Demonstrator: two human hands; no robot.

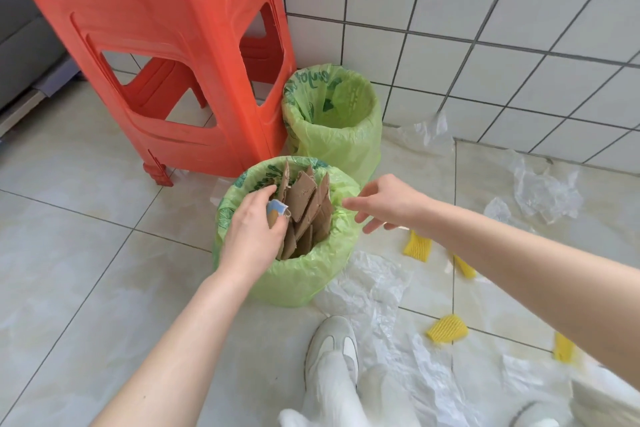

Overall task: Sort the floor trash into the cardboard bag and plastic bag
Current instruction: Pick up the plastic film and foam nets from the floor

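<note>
The left hand (249, 232) reaches over the rim of the near bag (304, 274), its fingers curled round a small card scrap (277, 212) with a blue and white printed face, held just above the cardboard (306, 210) already inside; it looks placed there so the scrap can drop straight in among the rest. That bag is packed with brown cardboard pieces standing on edge, some poking above the rim. The right hand (384, 206) hovers at the bag's right side with fingers spread and holding nothing, probably ready to steady the thin liner or to turn to the litter beside it. The far bag (336, 121), set against the wall next to a red stool (166, 55), shows only green liner inside, so it appears to hold nothing yet and is likely meant for plastic. Plastic is what remains on the floor: clear film sheets (374, 288) by the person's shoe (330, 347), more crumpled film (543, 191) near the wall, and several yellow foam nets (446, 329) scattered to the right.
</note>
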